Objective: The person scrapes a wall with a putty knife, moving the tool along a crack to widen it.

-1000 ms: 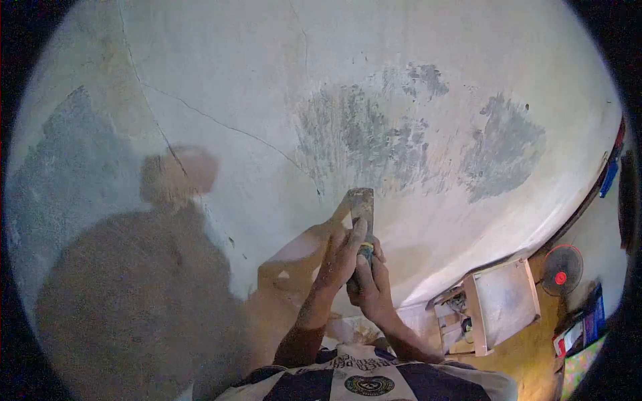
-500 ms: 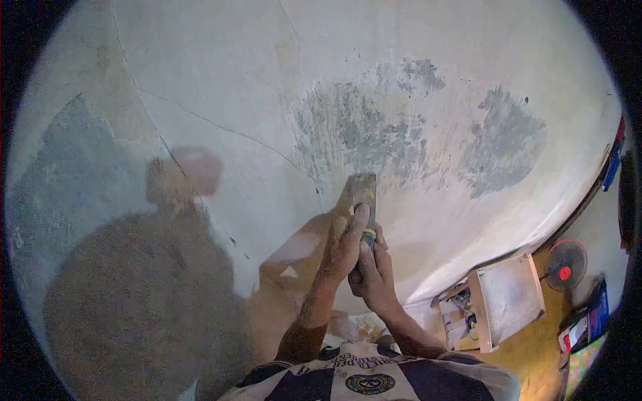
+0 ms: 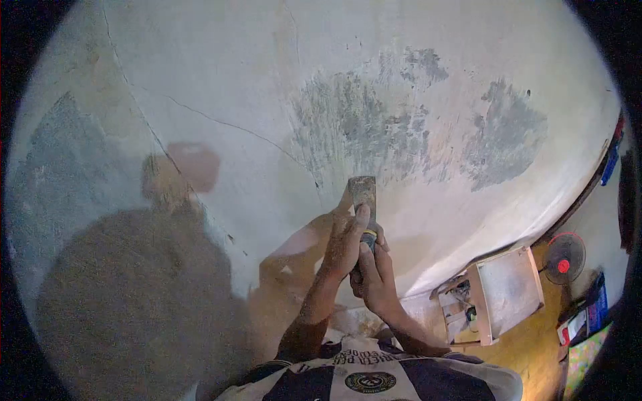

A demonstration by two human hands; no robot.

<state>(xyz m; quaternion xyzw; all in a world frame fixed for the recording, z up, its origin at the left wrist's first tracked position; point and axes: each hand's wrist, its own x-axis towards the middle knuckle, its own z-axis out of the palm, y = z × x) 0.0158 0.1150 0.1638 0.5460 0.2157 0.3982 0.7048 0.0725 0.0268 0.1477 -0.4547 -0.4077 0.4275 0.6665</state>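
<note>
Both of my hands grip one scraper (image 3: 363, 192), its flat metal blade pointing up against the wall. My left hand (image 3: 346, 244) is closed around the upper part, with the thumb lying along the base of the blade. Lower down, my right hand (image 3: 376, 277) wraps the dark handle, which shows a yellow band and is mostly hidden by my fingers. Just above the blade edge lies a scraped grey patch (image 3: 361, 127) with streaky edges, where pale paint is gone from the wall (image 3: 234, 67).
A second grey patch (image 3: 508, 137) is to the right, another bare area (image 3: 60, 160) at far left. Thin cracks run down the wall. My shadow (image 3: 140, 281) falls at left. A wooden cabinet (image 3: 508, 294) and a fan (image 3: 564, 260) stand at lower right.
The view has shifted slightly. The blade stays just below the scraped patch, its face showing a little more now. Both hands keep their hold on the scraper.
</note>
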